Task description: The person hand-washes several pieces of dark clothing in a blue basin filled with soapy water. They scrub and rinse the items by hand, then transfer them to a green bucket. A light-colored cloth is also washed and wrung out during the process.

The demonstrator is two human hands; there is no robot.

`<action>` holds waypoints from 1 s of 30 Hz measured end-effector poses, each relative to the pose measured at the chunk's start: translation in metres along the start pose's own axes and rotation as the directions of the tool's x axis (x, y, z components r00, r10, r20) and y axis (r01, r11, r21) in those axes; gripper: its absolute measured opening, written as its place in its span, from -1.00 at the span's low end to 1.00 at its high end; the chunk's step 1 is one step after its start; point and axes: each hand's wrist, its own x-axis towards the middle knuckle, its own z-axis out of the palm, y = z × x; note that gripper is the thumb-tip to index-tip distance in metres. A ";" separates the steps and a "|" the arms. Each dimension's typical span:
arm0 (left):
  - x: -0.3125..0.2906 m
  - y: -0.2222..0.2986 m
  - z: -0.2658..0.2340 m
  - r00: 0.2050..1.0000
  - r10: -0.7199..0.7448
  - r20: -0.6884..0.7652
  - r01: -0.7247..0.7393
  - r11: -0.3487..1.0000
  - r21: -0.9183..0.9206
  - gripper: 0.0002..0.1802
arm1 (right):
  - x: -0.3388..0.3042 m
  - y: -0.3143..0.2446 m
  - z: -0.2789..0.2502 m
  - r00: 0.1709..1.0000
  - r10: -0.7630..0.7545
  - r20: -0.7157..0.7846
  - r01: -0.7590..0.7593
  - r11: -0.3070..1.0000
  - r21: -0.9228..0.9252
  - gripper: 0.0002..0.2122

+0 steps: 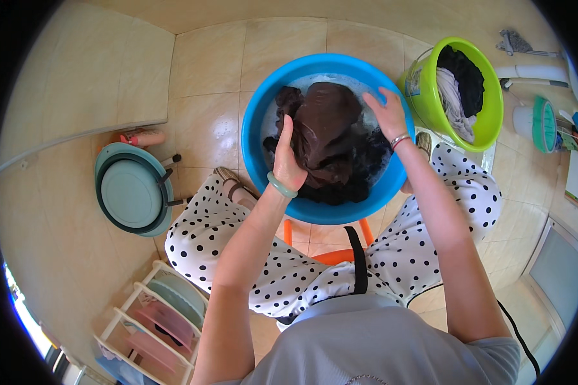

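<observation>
Head view, left hand (pixel 289 160): hovering against the dark brown cloth, grip straightened and unclenched; contact is staying impossible to tell.
Right hand (pixel 390 117): hanging at the upper-right rim, grip loosely spread, fingers curving inward.
Dark brown cloth (pixel 327 115): lying bunched in sudsy water at upper centre, black cloth (pixel 374 154) spreading below and right.
Green bucket (pixel 494 106): standing at upper right, holding grey and black laundry, crowding the right hand's side.
Orange stool (pixel 334 257): showing below the basin, between polka-dot trousers (pixel 205 250) that are flanking both sides.
Teal round basin (pixel 131 192): sitting at middle left, near the wall.
White rack (pixel 137 287): standing at lower left.
Blue basin (pixel 340 215): forming the round edge about the laundry.
Floor tiles (pixel 209 122): stretching above and left of that rim, walls bounding them.
</observation>
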 end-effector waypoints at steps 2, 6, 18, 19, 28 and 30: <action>-0.003 0.002 0.007 0.999 -0.021 0.045 0.021 1.000 -0.003 -0.38 | -0.016 0.011 0.008 0.981 0.183 0.071 -0.187 0.981 0.057 -0.45; -0.010 0.001 0.014 0.996 -0.070 0.047 0.070 0.997 -0.007 -0.41 | -0.049 -0.005 0.024 0.847 -0.035 0.530 -0.122 0.958 0.259 -0.60; 0.021 0.001 -0.058 0.878 0.209 -0.431 0.004 0.897 0.442 -0.32 | -0.017 -0.024 -0.004 0.993 -0.058 0.102 0.039 0.983 0.178 -0.60; 0.026 0.002 -0.064 0.796 0.359 -0.487 0.050 0.763 0.644 -0.30 | -0.015 -0.029 -0.004 0.998 -0.040 0.053 0.025 0.966 0.256 -0.60; 0.039 0.038 -0.053 0.859 0.437 -0.265 -0.337 0.874 0.350 -0.41 | -0.026 -0.066 -0.034 0.790 -0.333 0.515 0.386 0.922 0.003 -0.48; 0.041 0.041 -0.045 0.920 0.345 -0.188 -0.298 0.925 0.236 -0.37 | -0.023 -0.027 -0.024 0.873 -0.298 0.386 0.410 0.877 -0.251 -0.57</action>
